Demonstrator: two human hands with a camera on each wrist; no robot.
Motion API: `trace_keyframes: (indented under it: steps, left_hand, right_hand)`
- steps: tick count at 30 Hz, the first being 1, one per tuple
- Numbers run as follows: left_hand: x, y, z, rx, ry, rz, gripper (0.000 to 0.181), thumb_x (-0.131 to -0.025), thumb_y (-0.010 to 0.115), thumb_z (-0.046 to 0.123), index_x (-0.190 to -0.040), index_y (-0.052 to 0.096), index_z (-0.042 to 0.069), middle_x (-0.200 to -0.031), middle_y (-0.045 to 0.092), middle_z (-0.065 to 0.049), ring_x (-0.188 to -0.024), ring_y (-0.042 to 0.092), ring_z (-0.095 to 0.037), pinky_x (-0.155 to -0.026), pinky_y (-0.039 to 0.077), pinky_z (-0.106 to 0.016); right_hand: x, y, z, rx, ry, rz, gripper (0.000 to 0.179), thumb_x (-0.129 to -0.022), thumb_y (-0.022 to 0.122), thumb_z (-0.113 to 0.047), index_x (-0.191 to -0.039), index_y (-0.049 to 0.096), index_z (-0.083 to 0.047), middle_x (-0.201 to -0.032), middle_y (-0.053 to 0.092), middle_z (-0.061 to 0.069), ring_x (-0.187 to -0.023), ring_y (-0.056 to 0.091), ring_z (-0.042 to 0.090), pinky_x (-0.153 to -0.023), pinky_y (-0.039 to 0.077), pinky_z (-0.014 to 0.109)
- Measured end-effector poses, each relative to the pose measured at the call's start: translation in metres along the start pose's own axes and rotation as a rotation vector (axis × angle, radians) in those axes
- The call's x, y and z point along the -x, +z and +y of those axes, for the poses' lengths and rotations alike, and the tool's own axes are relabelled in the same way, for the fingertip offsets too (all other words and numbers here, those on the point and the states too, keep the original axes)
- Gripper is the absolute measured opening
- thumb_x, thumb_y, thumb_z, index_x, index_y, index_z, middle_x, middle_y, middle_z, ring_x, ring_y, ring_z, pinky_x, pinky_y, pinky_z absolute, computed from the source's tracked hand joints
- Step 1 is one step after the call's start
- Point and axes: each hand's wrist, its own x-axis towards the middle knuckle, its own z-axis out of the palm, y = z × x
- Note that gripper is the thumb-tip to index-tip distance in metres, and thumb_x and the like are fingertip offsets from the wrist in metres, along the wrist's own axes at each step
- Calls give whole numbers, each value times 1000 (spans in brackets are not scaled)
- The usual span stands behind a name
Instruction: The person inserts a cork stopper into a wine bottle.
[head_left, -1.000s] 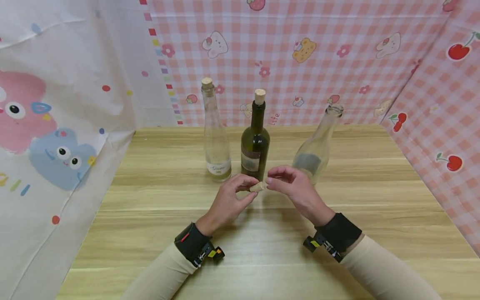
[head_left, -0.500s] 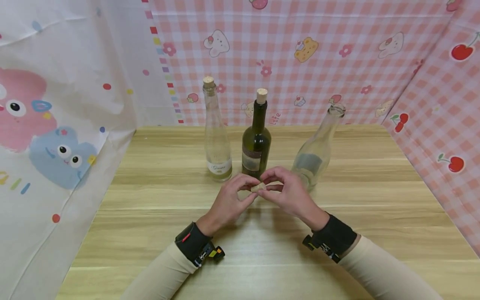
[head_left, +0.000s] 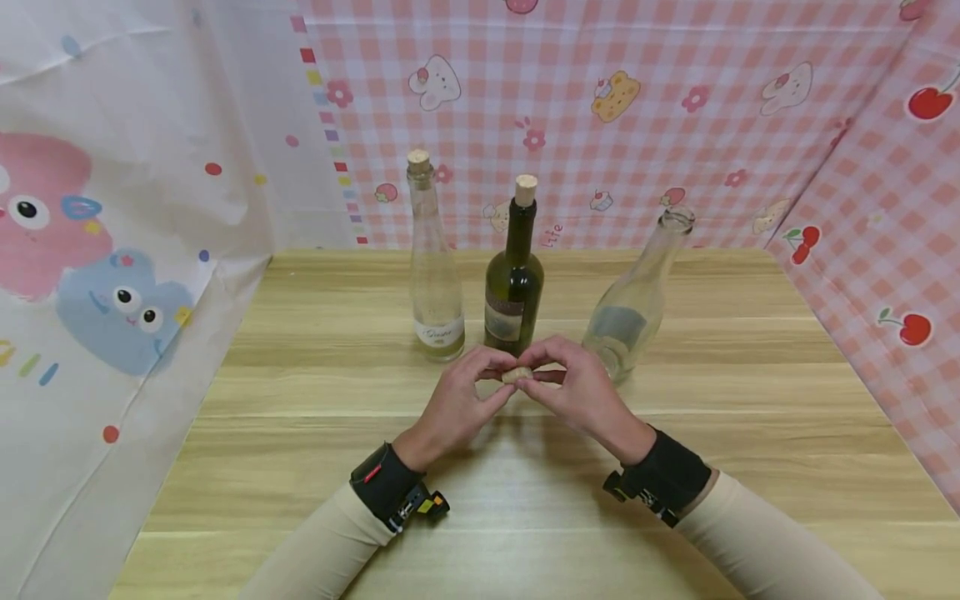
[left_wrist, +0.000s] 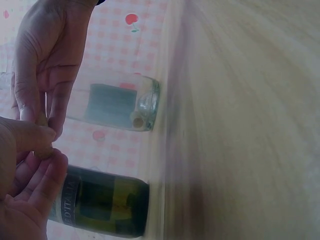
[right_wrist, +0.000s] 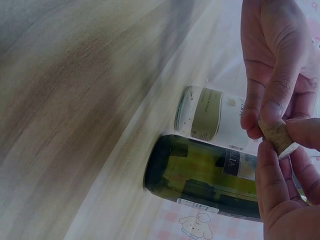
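My left hand pinches a cork between thumb and fingers, in front of the bottles. From the other side my right hand pinches the same cork, so the fingertips of both hands nearly meet. In the right wrist view the pale, speckled cork lies between the two thumbs and the fingers. Just behind the hands stands a dark green wine bottle with a cork in its mouth. Right of it, a clear bottle has an uncorked mouth; its base is partly behind my right hand.
To the left of the green bottle stands another clear bottle with a white label and a cork in its neck. The wooden table meets a pink checked cloth behind and a white printed cloth at left.
My right hand has moved left to the cork and now pinches it; a second ago it was just short of it. The left hand's grip has hardly changed. The view has shifted slightly.
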Motion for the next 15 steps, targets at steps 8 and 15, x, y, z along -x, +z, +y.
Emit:
trace_keyframes:
  steps: [8, 15]
  left_hand:
    - [0, 1, 0, 5, 0, -25, 24, -93, 78, 6, -115, 69, 8, -114, 70, -6, -108, 69, -18, -93, 60, -26]
    - [-1, 2, -2, 7, -5, -30, 24, -93, 79, 6, -115, 70, 8, -114, 70, -6, -107, 69, -18, -93, 60, -26]
  right_hand:
    - [1, 0, 3, 23, 21, -10, 17, -89, 81, -3, -104, 73, -5, -109, 70, 12, -108, 69, 27, -90, 63, 33]
    - [1, -1, 3, 35, 16, -2, 17, -88, 82, -2, -103, 74, -5, -107, 70, 11, -107, 70, 27, -89, 64, 32]
